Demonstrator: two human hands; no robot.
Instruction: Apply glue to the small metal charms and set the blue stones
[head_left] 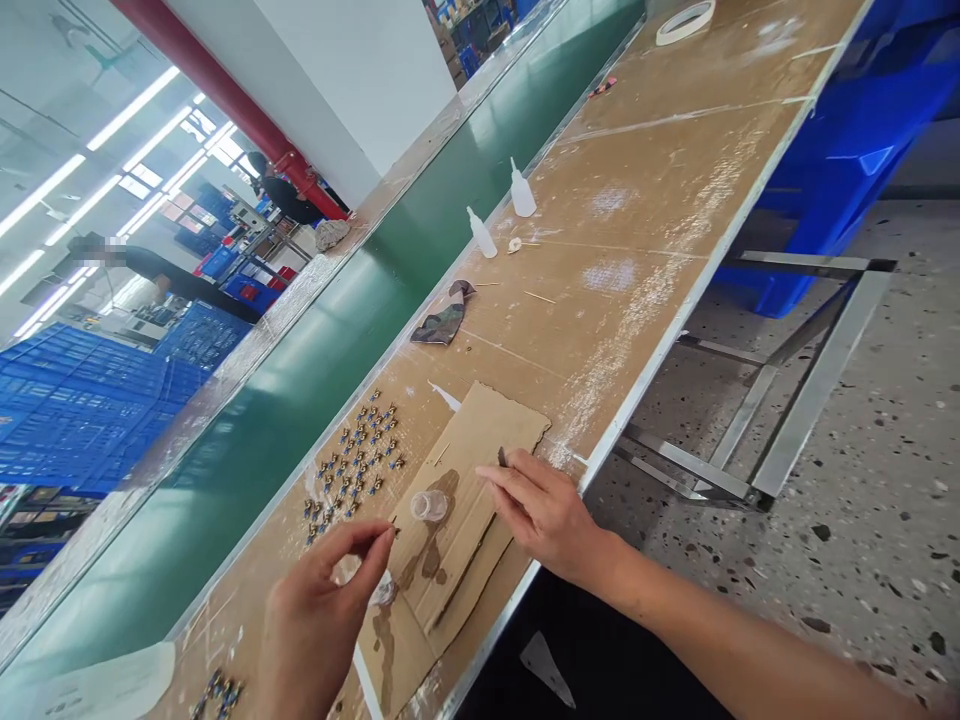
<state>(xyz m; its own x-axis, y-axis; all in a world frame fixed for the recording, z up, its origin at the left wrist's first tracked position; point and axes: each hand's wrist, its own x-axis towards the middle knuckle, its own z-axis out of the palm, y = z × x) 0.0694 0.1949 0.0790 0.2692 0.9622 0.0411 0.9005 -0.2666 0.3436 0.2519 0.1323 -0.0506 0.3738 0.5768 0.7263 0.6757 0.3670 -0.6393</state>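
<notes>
My left hand (330,610) is closed in a pinch. A tiny dark piece (394,522) shows at its fingertips, too small to name. My right hand (544,505) is closed above the cardboard sheet (491,425), and a short dark tip (502,456) sticks up by its fingers; what it belongs to is hidden. Between the hands a small clear jar (429,505) stands on the cardboard, with dark wet stains around it. Another clear container (384,590) is partly covered by my left hand. Beyond that hand, several small blue-and-gold parts (360,455) lie in rows.
Two white squeeze bottles (523,192) stand farther up the brown workbench (645,170), past a crumpled patterned cloth (442,322). A tape roll (685,22) lies at the far end. More small parts (217,695) sit lower left. A green strip (390,270) borders the bench; a metal-framed stool (810,400) stands right.
</notes>
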